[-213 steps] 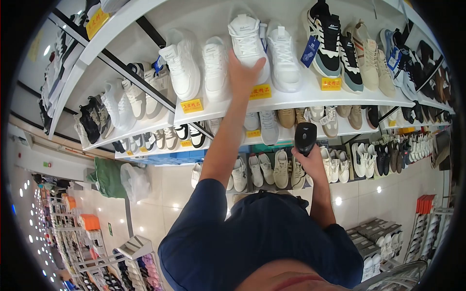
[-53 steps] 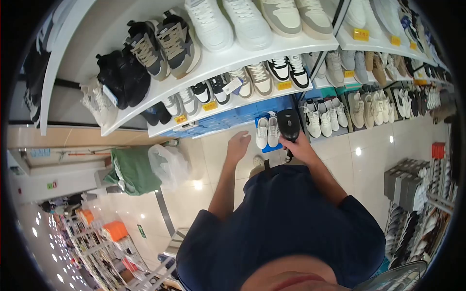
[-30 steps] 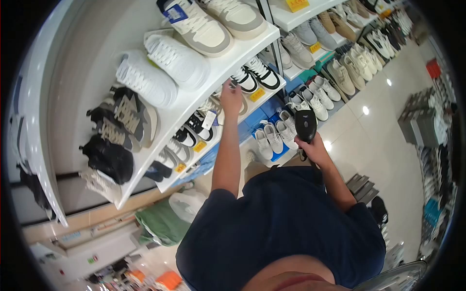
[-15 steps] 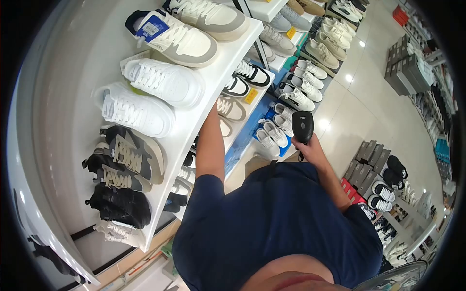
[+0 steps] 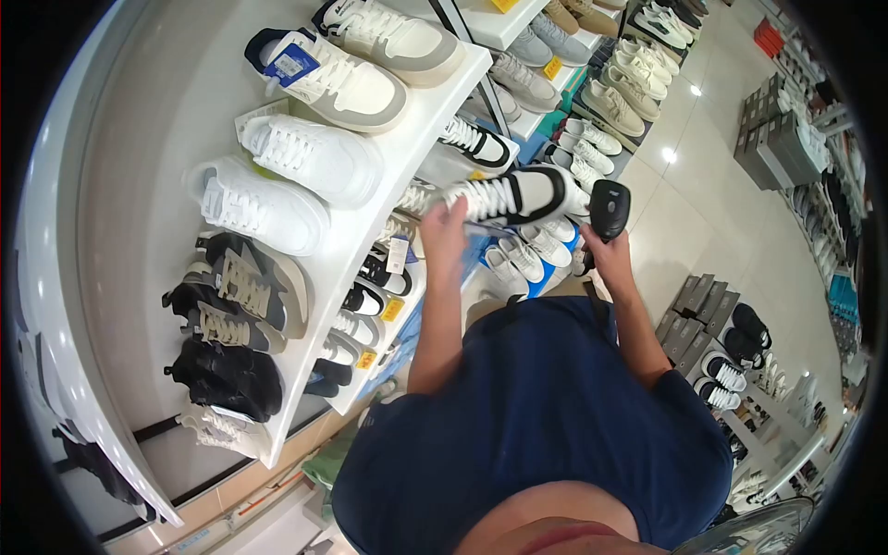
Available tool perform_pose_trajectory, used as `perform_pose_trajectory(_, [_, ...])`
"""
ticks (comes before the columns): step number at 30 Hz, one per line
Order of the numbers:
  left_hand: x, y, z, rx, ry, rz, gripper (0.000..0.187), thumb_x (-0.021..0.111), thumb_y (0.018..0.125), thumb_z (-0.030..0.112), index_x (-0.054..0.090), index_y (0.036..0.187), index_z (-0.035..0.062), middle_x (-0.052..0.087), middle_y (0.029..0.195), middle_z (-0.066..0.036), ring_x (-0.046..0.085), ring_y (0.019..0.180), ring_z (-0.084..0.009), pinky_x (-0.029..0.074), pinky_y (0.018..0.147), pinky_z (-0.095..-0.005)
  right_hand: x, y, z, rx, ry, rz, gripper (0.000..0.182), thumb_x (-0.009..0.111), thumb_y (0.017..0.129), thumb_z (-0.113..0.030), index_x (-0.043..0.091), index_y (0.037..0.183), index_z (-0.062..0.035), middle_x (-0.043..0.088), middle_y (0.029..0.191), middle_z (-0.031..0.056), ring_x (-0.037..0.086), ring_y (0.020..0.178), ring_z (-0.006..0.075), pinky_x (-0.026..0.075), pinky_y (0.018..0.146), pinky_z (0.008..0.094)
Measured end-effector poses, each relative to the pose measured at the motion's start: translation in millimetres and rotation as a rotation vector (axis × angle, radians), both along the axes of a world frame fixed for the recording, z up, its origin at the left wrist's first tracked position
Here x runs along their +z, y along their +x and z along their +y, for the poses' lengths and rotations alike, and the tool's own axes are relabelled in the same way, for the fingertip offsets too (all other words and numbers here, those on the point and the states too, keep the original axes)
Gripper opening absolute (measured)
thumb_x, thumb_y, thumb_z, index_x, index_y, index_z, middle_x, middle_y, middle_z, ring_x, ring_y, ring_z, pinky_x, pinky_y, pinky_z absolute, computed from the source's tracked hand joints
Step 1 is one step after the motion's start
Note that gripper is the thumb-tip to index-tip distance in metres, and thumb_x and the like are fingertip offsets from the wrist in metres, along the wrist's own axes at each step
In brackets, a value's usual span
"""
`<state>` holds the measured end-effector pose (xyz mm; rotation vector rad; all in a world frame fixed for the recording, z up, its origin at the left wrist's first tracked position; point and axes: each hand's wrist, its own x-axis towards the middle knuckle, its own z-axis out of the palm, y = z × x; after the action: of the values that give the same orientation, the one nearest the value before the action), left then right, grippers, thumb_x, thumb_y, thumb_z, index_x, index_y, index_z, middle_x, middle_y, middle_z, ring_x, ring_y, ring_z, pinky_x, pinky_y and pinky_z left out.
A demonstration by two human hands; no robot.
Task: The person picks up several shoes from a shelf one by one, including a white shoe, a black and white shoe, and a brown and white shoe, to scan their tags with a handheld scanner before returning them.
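Left hand (image 5: 445, 231): it was closed on the heel end of one shoe; the fingers were somewhat blurred.
Shoe (image 5: 536, 194): white with black, it was lifted in the air near the lower shelf (image 5: 444, 166), its toe towards the scanner.
Right hand (image 5: 606, 252): it was wrapped around the handle of a black scanner (image 5: 610, 209).
Upper shelf (image 5: 421, 120): it carried several pairs, including white sneakers (image 5: 314, 159).
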<state>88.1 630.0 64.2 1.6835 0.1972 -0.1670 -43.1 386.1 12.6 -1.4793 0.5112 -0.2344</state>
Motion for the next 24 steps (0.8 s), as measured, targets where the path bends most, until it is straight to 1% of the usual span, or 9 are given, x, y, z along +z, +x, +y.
perform_pose_trajectory(4, [-3.1,-37.9,-18.3,-0.082,-0.314,0.337,0.025,0.066,0.097,0.029,0.062,0.093,0.0043,0.045,0.056,0.005,0.038,0.044,-0.0066,0.032,0.042,-0.0254,16.0,-10.9,-41.6,0.125,0.125,-0.097,0.065,0.085,0.075,-0.012,0.059,0.133,-0.0035,0.064,0.108,-0.0010,0.058,0.087,0.0096,0.050,0.077,0.0271])
perform_pose_trajectory(6, [9.9,-49.8,-27.8,-0.186,-0.435,0.500,0.027,0.062,0.101,0.033,0.059,0.087,0.0098,0.033,0.050,0.008,0.030,0.042,-0.0062,0.029,0.044,-0.0271,19.1,-9.2,-59.4,0.207,0.228,-0.251,0.087,0.091,0.070,-0.018,0.049,0.145,-0.0054,0.062,0.124,0.0026,0.059,0.105,0.0142,0.050,0.088,0.0307])
perform_pose_trajectory(8, [12.3,-55.5,-32.0,-0.267,-0.435,0.510,0.028,0.060,0.101,0.033,0.059,0.087,0.0097,0.034,0.051,0.008,0.031,0.042,-0.0063,0.029,0.045,-0.0269,27.3,-3.0,-73.2,0.259,0.260,-0.370,0.105,0.095,0.066,-0.028,0.039,0.153,-0.0053,0.054,0.142,0.0068,0.054,0.126,0.0196,0.046,0.104,0.0346])
perform_pose_trajectory(10, [19.5,-59.3,-40.8,-0.392,-0.416,0.497,0.033,0.063,0.100,0.037,0.057,0.084,0.0087,0.038,0.052,0.006,0.034,0.042,-0.0078,0.035,0.045,-0.0291,30.8,1.3,-86.0,0.293,0.286,-0.354,0.105,0.094,0.067,-0.028,0.038,0.153,-0.0046,0.054,0.143,0.0075,0.053,0.127,0.0202,0.044,0.106,0.0352])
perform_pose_trajectory(15, [21.9,-71.6,-68.5,-0.312,-0.347,0.421,0.033,0.064,0.099,0.036,0.060,0.088,0.0049,0.043,0.053,0.004,0.038,0.044,-0.0075,0.035,0.046,-0.0281,32.4,26.0,-106.2,0.308,0.407,-0.434,0.102,0.093,0.069,-0.028,0.038,0.151,-0.0028,0.056,0.140,0.0090,0.057,0.125,0.0226,0.045,0.106,0.0374])
perform_pose_trajectory(17, [25.0,-79.9,-86.0,-0.244,-0.108,0.202,0.026,0.063,0.100,0.027,0.067,0.097,0.0012,0.056,0.065,0.003,0.048,0.055,-0.0055,0.042,0.054,-0.0256,17.9,32.9,-120.4,0.375,0.520,-0.374,0.090,0.090,0.073,-0.027,0.043,0.146,-0.0014,0.058,0.136,0.0111,0.059,0.122,0.0247,0.048,0.104,0.0397])
perform_pose_trajectory(19, [28.8,-92.3,-107.4,-0.170,-0.168,0.073,0.024,0.063,0.100,0.023,0.068,0.103,-0.0001,0.061,0.075,0.002,0.053,0.064,-0.0056,0.044,0.060,-0.0244,30.9,41.7,-122.3,0.344,0.711,-0.239,0.076,0.084,0.081,-0.025,0.046,0.142,-0.0002,0.060,0.133,0.0131,0.060,0.121,0.0265,0.050,0.103,0.0420])
perform_pose_trajectory(20, [29.8,-96.2,-115.9,-0.118,-0.224,-0.058,0.024,0.064,0.099,0.020,0.069,0.109,-0.0015,0.066,0.085,0.000,0.058,0.073,-0.0057,0.047,0.066,-0.0233,29.8,45.7,-124.2,0.370,0.655,-0.178,0.071,0.075,0.088,-0.035,0.045,0.142,-0.0006,0.060,0.133,0.0141,0.062,0.118,0.0274,0.052,0.101,0.0446])
perform_pose_trajectory(24, [25.6,-107.0,-127.2,-0.006,-0.123,-0.134,0.023,0.061,0.100,0.017,0.069,0.113,-0.0002,0.067,0.092,0.001,0.058,0.080,-0.0045,0.047,0.070,-0.0223,42.7,53.0,-125.0,0.378,0.705,-0.112,0.075,0.079,0.084,-0.033,0.044,0.143,-0.0009,0.060,0.134,0.0141,0.062,0.119,0.0282,0.052,0.103,0.0439])
